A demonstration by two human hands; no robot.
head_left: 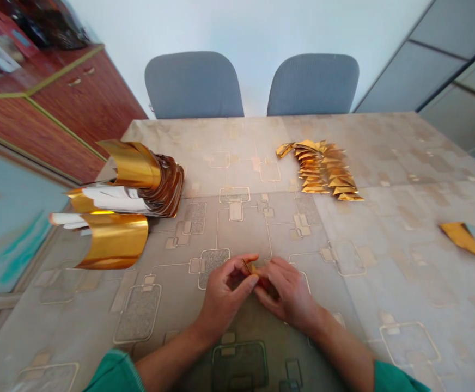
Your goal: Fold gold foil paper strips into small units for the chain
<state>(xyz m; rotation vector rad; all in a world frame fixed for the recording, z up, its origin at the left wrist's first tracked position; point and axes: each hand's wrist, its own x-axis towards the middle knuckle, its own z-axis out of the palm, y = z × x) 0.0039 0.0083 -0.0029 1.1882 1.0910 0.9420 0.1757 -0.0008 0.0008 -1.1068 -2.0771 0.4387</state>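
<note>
Close to the table's near side, my left hand (229,291) and my right hand (284,288) meet around a small folded piece of gold foil paper (254,269). Both hands have it pinched between fingers and thumb, and most of it is hidden by them. At the left lies a thick stack of curled gold foil paper (139,171) with white backing showing. One loose curved gold sheet (117,239) rests in front of that stack. Beyond my right hand, folded gold foil pieces (323,169) sit in overlapping rows.
A single gold and silver folded piece (468,238) lies at the far right of the patterned tablecloth (262,228). Two grey chairs (194,84) stand behind the table against the white wall. A reddish wooden cabinet (69,103) with items on top is at the left.
</note>
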